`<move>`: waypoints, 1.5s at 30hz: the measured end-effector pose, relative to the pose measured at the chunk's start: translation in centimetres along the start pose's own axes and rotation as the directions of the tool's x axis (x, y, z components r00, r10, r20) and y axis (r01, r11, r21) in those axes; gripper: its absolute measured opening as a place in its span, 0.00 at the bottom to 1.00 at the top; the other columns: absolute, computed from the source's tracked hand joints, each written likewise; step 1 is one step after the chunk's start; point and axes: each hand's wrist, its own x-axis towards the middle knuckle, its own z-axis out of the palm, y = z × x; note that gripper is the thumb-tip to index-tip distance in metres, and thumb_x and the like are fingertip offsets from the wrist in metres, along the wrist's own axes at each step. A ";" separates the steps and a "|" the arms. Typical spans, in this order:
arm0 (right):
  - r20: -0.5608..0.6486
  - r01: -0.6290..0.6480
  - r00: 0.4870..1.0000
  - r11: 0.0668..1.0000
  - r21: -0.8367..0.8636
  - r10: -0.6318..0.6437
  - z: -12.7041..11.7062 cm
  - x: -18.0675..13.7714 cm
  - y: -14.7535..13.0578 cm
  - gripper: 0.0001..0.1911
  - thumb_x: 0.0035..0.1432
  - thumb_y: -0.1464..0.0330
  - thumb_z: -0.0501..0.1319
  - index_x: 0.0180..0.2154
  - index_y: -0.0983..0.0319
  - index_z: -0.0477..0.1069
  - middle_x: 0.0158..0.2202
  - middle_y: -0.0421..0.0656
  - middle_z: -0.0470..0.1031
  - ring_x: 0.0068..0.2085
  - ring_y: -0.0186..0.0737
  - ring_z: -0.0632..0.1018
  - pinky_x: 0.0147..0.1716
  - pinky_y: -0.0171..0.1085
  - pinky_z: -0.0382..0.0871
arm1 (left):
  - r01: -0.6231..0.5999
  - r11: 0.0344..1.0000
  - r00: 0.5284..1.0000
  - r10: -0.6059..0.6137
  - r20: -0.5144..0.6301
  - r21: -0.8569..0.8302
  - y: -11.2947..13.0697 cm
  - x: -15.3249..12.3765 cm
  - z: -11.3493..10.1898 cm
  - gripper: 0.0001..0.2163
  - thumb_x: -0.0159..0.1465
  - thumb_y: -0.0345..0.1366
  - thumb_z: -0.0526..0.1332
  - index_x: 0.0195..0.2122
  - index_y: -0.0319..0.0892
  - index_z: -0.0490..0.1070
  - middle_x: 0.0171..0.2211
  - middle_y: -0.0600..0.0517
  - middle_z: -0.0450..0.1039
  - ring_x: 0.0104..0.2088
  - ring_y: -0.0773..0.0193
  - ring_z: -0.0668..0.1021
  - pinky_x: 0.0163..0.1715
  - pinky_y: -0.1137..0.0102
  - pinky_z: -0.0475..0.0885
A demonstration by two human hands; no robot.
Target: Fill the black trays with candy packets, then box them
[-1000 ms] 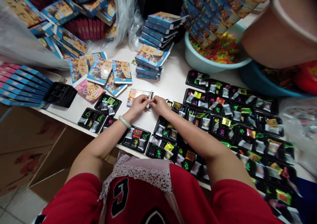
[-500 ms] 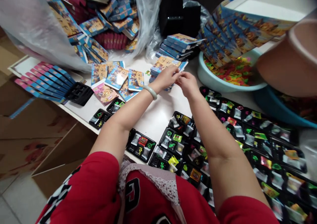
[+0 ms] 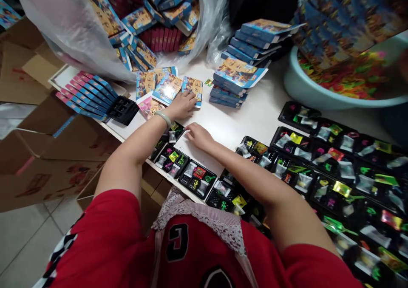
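My left hand [image 3: 181,105], with a pale bangle on the wrist, lies flat on a flat blue printed box [image 3: 193,87] among a fan of like boxes on the white table [image 3: 255,114]. Its fingers are stretched out on the box. My right hand [image 3: 197,136] rests on the table just right of a small black tray [image 3: 174,131] of bagged trinkets, fingers curled down near the tray's edge; I cannot make out anything in it. More small black trays [image 3: 197,179] line the table's near edge.
A stack of blue boxes [image 3: 242,77] stands behind the hands. A pale blue basin [image 3: 306,92] of bright plastic bits sits at the right. Many filled black trays [image 3: 334,160] cover the right side. A plastic bag of boxes [image 3: 95,20] and cardboard cartons [image 3: 47,152] lie left.
Both hands have left the stack of boxes. The left hand has come down onto a loose flat box; the right has dropped to the table by a tray. The view swung left.
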 end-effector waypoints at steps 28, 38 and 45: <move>0.041 0.134 0.991 0.878 -0.460 -0.130 -5.5 -7.3 4.6 0.18 0.66 0.70 0.63 0.57 0.61 0.75 0.58 0.54 0.77 0.58 0.55 0.72 0.55 0.49 0.63 | 0.059 0.998 0.885 -0.048 -0.463 0.010 4.5 -10.8 -7.7 0.03 0.66 0.30 0.57 0.38 0.45 0.67 0.45 0.44 0.79 0.45 0.55 0.80 0.40 0.62 0.75; 0.079 -0.045 0.993 0.913 -0.406 0.084 -5.3 -5.0 2.4 0.21 0.63 0.71 0.64 0.57 0.63 0.74 0.56 0.55 0.75 0.58 0.57 0.71 0.57 0.49 0.58 | 0.168 0.975 0.979 -0.182 -0.088 -0.147 9.5 -13.2 -2.2 0.05 0.64 0.28 0.56 0.33 0.44 0.68 0.38 0.44 0.74 0.37 0.54 0.77 0.33 0.64 0.71; -0.012 -0.108 0.994 0.982 -0.152 0.107 -4.7 -4.6 4.0 0.18 0.59 0.77 0.61 0.51 0.60 0.75 0.54 0.50 0.73 0.54 0.49 0.76 0.55 0.46 0.66 | 0.211 0.921 0.964 -0.252 -0.088 -0.329 10.1 -12.5 -0.3 0.06 0.62 0.26 0.57 0.33 0.44 0.66 0.36 0.46 0.73 0.38 0.55 0.76 0.37 0.63 0.72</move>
